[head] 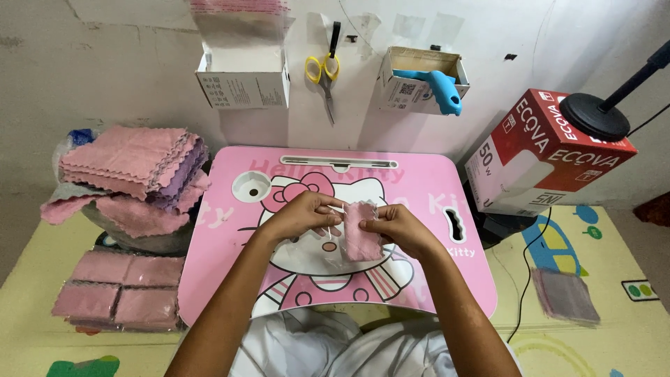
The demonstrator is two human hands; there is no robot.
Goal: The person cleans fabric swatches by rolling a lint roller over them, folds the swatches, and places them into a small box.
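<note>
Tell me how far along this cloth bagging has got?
Done: flat bagged pink cloth packs lie stacked at the left. In hand: the left hand holds a clear plastic bag while the right hand feeds in a folded pink cloth. Left: a pile of loose pink and purple cloths.

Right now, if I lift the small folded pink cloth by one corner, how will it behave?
The small folded pink cloth, pinched between the left hand and right hand, looks soft and thin, so it would probably droop and unfold. It seems light for its size. The clear plastic sleeve around it looks slick, so the cloth may slide out.
</note>
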